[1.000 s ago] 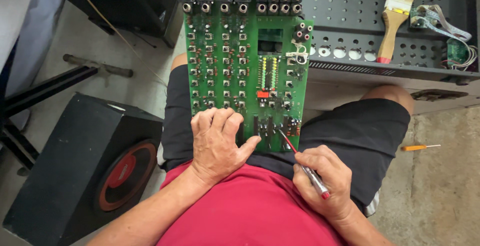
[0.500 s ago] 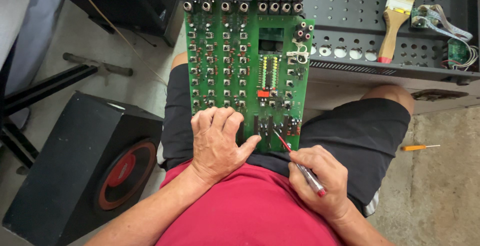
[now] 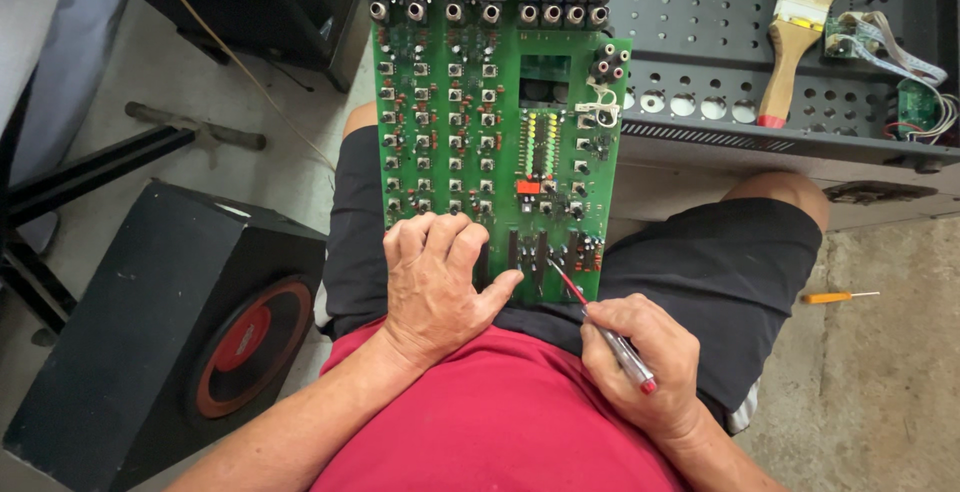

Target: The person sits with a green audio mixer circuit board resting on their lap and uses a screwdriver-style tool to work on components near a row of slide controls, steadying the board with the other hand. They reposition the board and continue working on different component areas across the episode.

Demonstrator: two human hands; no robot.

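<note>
Fingers (image 3: 425,237) of the left hand (image 3: 437,287) lie curled and pressed together over the near edge of the green circuit board (image 3: 470,132), thumb stretched out along its bottom rim, pinning the board flat on the person's lap. Those of the right hand (image 3: 640,362) pinch a slim screwdriver (image 3: 600,327) like a pen, its thin shaft slanting up-left so the tip touches the lower right corner of the board beside the sliders.

Around them, from big to small: a grey perforated metal chassis (image 3: 780,72) lies across the top right, a black loudspeaker box (image 3: 150,342) with a red-ringed cone sits on the concrete floor (image 3: 880,382) at the person's left, and the board itself reaches from the lap up to a row of black sockets. On the chassis rests a wooden-handled paintbrush (image 3: 795,32). An orange-handled screwdriver (image 3: 840,297) lies well apart on the floor to the right.
</note>
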